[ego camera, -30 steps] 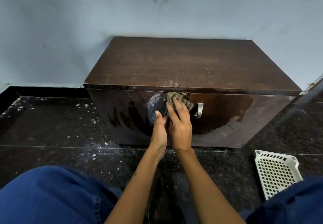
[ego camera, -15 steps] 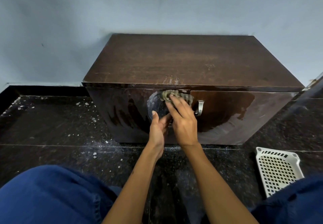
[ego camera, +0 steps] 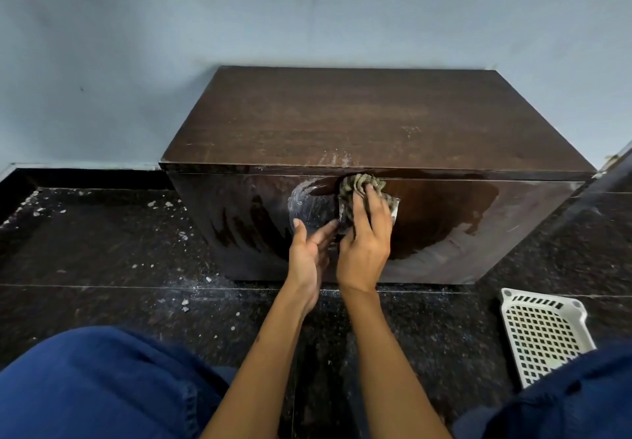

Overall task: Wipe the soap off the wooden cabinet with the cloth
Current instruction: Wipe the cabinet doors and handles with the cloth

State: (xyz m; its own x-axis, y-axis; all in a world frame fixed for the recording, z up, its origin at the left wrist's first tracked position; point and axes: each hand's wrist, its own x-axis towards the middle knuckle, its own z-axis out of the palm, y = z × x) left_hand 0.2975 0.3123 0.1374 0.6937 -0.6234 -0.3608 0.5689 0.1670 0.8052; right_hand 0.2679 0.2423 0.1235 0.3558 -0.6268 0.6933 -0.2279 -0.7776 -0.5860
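Two hands on the job, w/ most of the front face left to do. Wooden cabinet (ego camera: 369, 123) sits against the far wall on dark floor (ego camera: 102, 260); its near face carries soap film (ego camera: 309, 204) left of centre and hazy streaks low right, dark wiped patch btwn. White basket (ego camera: 543, 332) lies near right, well apart. My right hand (ego camera: 364, 243) presses the cloth (ego camera: 359, 187) flat-fingered against the face just under the top edge; cloth bunched, not pinched. My left hand (ego camera: 309, 254) is relaxed, fingers straight, tips touching the face beside the right. Risk, imo: cloth is wadded, so it may smear soap sideways rather than lift it; could also snag the metal handle, hidden under the right hand.
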